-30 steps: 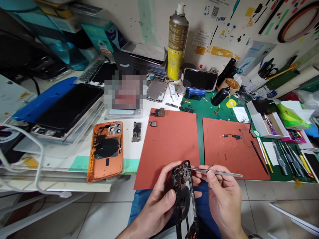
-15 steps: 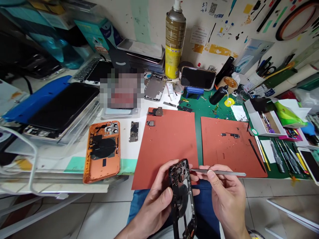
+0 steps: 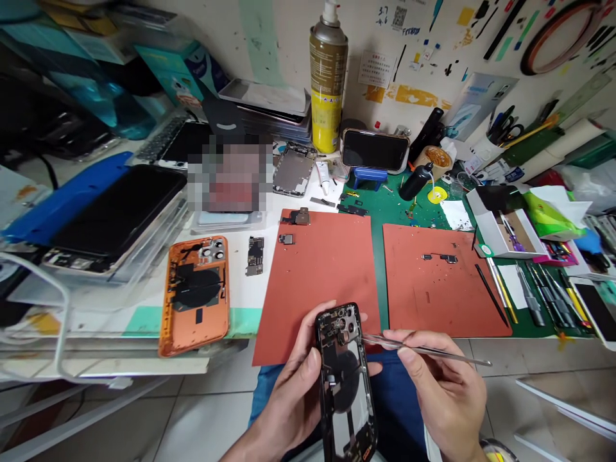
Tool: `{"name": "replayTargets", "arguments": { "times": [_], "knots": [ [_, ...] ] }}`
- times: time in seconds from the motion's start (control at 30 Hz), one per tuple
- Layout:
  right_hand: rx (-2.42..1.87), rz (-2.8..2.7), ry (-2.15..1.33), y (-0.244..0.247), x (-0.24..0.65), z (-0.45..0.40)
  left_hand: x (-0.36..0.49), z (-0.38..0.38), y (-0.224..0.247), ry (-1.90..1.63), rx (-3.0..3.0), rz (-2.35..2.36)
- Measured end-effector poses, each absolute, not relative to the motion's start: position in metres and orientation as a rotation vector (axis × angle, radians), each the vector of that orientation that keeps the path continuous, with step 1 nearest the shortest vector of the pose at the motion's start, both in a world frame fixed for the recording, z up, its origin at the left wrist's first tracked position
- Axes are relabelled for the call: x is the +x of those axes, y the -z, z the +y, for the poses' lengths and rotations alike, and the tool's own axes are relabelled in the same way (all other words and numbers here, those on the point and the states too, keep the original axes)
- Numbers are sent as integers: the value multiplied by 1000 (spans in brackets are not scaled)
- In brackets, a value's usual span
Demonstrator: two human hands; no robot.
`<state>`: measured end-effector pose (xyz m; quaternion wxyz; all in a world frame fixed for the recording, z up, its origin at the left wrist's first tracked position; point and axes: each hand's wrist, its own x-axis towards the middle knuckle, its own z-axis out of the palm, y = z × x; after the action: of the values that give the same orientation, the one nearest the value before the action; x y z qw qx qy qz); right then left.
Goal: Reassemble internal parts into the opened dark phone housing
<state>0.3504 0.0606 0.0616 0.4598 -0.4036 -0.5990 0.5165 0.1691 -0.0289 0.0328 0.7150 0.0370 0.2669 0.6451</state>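
Orange phone back (image 3: 205,324) lies near the left hand (image 3: 293,391) (mat (image 3: 317,289) between).

On the cream wall (image 3: 283,45), the handwritten figures "3.7" and "-4.6" (image 3: 382,15) can be read beside a small black-and-white QR code (image 3: 399,17). A short line of blue lettering (image 3: 410,31) beneath is too small to be read, as is the print on the white paper notice (image 3: 376,68) and the olive-and-yellow aerosol can (image 3: 328,83).
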Motion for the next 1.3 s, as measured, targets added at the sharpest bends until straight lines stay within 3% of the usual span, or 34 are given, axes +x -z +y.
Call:
{"name": "replayTargets", "arguments": {
  "times": [0.53,0.9,1.3],
  "knots": [
    [-876,-1855,-1170,-64,362,73,168,-27,-43,-1393,65,674],
    [-435,-1939,-1382,-67,363,106,166,-23,-43,-1425,150,657],
    [-439,-1895,-1385,-60,365,99,169,-20,-36,-1453,29,667]
  ]
}}
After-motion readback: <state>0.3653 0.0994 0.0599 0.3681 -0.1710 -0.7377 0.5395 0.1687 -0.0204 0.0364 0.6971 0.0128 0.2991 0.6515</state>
